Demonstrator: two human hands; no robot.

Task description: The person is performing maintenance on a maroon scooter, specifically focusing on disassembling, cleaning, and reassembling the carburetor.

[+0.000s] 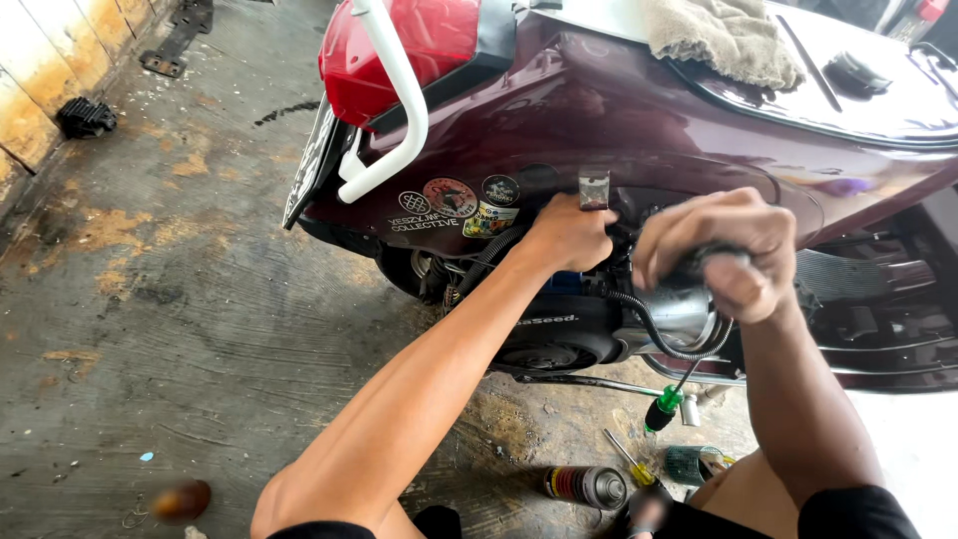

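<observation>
- The left hand (571, 233) was curled shut, reaching into the open engine bay of the maroon scooter (639, 120); what it gripped could not be told.
- The right hand (720, 250) was fisted tightly around a dark tool handle (720, 262), just beside a black cable (659, 334) looping under it.
- A beige rag (720, 38) lay on the scooter's seat.
- On the concrete floor (200, 329) below lay a green-handled screwdriver (667, 404), a spray can (589, 486) on its side and a yellow-handled screwdriver (629, 461).
</observation>
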